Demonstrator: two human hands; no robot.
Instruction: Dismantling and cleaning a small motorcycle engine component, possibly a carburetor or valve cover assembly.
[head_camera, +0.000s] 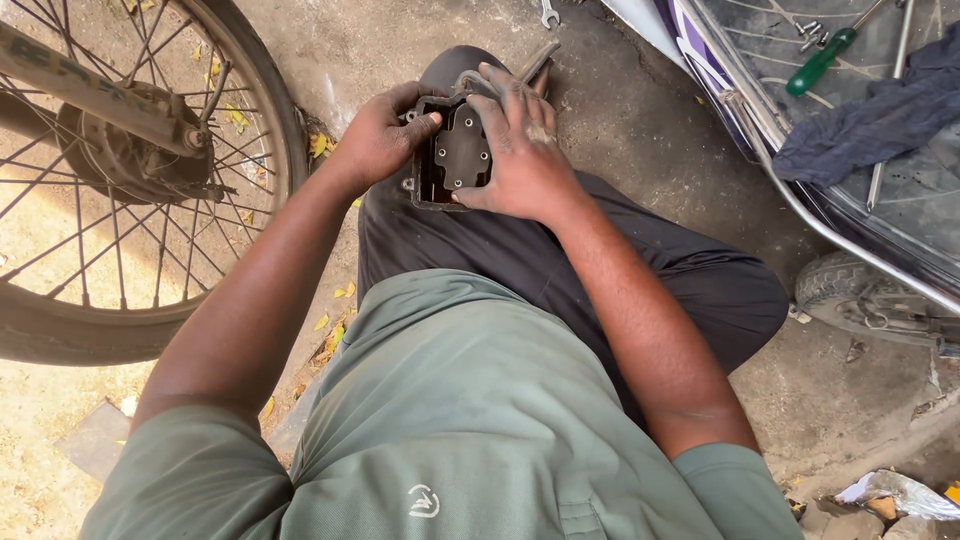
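A dark, greasy metal engine cover (456, 155) with several bolt holes rests on my knee, over black trousers. My left hand (385, 135) grips its left edge, thumb pressed on the top face. My right hand (520, 150) lies over its right side with fingers spread across the top. A thin metal tool or lever (538, 62) sticks out from under my right hand's fingers; what it belongs to is hidden.
A spoked motorcycle wheel (120, 170) stands at the left. At the right is a vehicle's metal frame (790, 190) with a dark blue rag (880, 120) and a green-handled screwdriver (820, 62). A small spanner (548, 14) lies on the concrete ahead. A small tyre (850, 290) sits lower right.
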